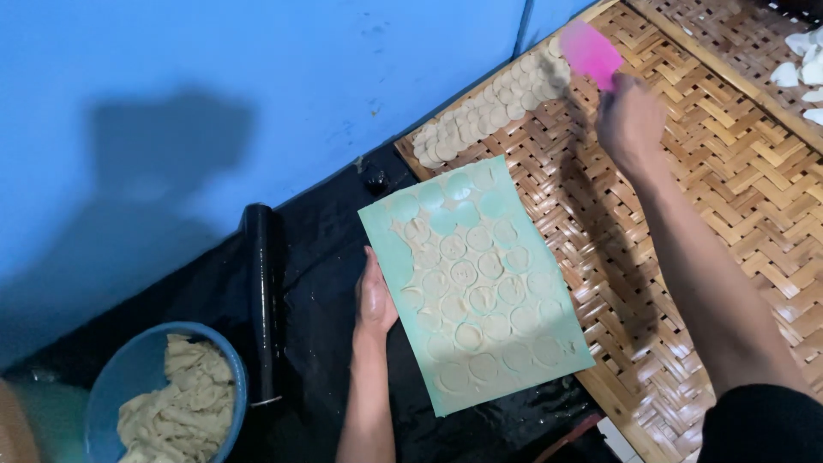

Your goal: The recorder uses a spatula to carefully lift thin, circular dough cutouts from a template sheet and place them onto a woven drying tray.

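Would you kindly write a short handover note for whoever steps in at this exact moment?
Left hand: steadies the green board by its left edge.
Right hand: holds a pink scraper over the woven bamboo tray.
Done: a row of dough rounds lies along the tray's far edge.
Left: many cut rounds remain on the board.
Nearby: black roller, blue bowl of dough scraps.

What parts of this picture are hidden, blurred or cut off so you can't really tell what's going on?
All from the head view:
- Right hand: its fingers are blurred by motion, so its grip on the pink scraper is unclear.
- Left hand: its fingertips are hidden under the green sheet.
- Blue bowl of dough: cut off by the bottom edge.
- White pieces: cut off by the right edge.
- Black roller: its lower end is lost in the dark cloth.
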